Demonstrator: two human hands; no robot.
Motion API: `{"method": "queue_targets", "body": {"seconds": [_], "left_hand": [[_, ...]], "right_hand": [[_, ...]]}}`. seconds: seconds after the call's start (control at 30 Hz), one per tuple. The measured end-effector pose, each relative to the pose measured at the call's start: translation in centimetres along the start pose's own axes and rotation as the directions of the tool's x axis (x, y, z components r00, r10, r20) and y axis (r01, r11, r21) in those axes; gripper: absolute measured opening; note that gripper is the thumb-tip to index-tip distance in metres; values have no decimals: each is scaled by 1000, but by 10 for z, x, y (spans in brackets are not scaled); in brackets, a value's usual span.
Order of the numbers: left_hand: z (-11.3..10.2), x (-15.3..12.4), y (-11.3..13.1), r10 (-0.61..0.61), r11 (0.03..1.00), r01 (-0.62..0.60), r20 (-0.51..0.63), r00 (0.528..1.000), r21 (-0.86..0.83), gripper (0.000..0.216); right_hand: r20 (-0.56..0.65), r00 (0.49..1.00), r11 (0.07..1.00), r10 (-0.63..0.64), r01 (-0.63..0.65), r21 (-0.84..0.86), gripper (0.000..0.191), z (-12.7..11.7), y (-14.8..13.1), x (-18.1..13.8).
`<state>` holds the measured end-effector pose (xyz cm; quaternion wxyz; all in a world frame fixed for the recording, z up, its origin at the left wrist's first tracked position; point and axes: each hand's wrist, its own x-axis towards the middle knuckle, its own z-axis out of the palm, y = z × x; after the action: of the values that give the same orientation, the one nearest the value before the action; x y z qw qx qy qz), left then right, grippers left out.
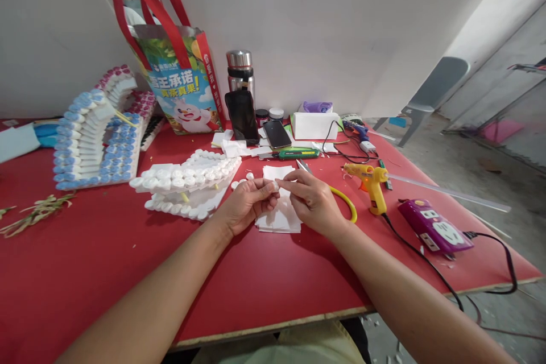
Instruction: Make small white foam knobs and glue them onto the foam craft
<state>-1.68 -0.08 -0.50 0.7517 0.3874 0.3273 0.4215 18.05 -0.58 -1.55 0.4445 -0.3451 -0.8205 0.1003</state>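
Observation:
Over a stack of white paper sheets [279, 219], my left hand [248, 203] pinches a small white paper roll [275, 186] between thumb and fingers. My right hand [314, 200] meets it from the other side, its bent fingertips closed at the roll, which they partly hide. To the left stands a white model built from rows of similar rolls [187, 179], and a few loose rolls [249, 176] lie beside it. Scissors with a yellow handle [347, 202] are partly covered by my right hand.
A yellow glue gun [371, 185] and a purple power strip [435, 226] with cords are at right. A green utility knife [297, 153], phone [277, 133], steel flask [240, 71] and shopping bag [183, 88] stand behind. A blue-and-white roll model [100, 142] is left.

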Motion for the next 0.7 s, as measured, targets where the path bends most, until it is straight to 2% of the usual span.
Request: {"method": "queue_targets", "body": {"seconds": [0.27,0.37,0.47,0.6,0.7], "left_hand": [[-1,-1,2,0,1000,-1,49,999,7,32],[0,-1,2,23,1000,-23,48,999,-5,28],[1,-1,0,69,998,-69,20,997,4,25],[3,-1,-2,154,981,-152,-13,988,121,29],[4,-2,-2,228,948,-212,-39,973,236,30]], "right_hand": [[-4,1000,999,27,-27,47,50,1,-2,1],[1,994,986,105,-104,129,49,2,-5,2],[17,975,930,222,-216,297,48,2,-6,4],[23,944,846,330,-307,437,43,2,-6,5],[5,945,848,326,-295,440,43,1,-6,5]]}}
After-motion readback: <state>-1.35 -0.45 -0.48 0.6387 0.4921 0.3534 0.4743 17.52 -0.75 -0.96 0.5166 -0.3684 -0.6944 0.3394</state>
